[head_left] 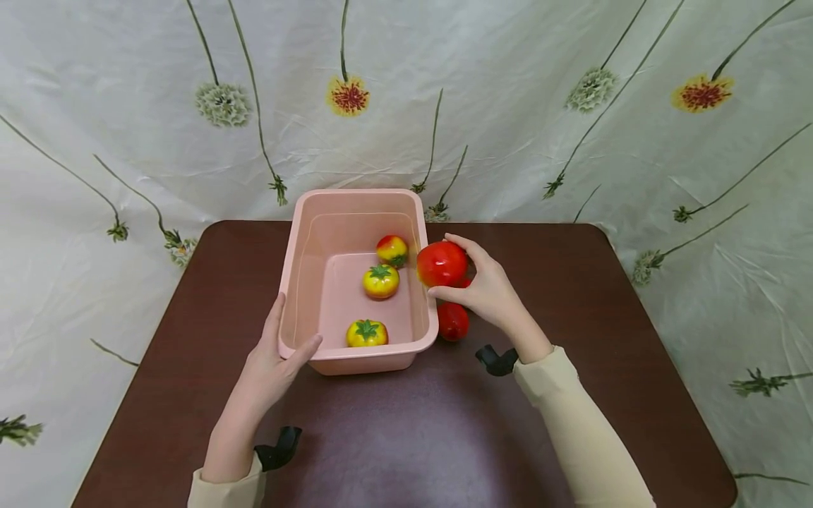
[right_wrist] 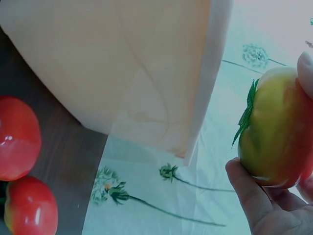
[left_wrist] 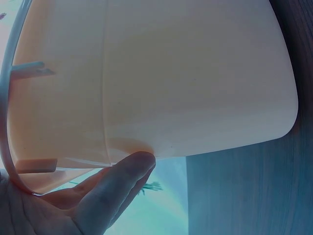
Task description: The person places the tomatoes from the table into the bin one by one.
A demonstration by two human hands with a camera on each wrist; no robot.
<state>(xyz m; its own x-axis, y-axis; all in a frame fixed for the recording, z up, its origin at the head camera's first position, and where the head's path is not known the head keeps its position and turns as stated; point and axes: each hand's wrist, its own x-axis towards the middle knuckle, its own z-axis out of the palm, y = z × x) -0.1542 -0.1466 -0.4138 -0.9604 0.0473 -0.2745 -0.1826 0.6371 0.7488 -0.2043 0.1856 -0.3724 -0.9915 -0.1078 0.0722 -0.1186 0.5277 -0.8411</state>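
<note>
My left hand holds the front left corner of a pink plastic bin, thumb over the rim and fingers along the outer wall. In the left wrist view those fingers lie against the bin's side. My right hand pinches a glossy tomato between thumb and fingers, beside the bin's right rim at about rim height. The right wrist view shows this tomato turning from yellow to red, with a green leafy top. Inside the bin lie three yellow-red tomatoes, apart from the held one.
Red tomatoes sit on the dark brown table right of the bin, partly under my right hand; two show in the right wrist view. A flower-print cloth hangs behind the table. Black straps stick out by both wrists.
</note>
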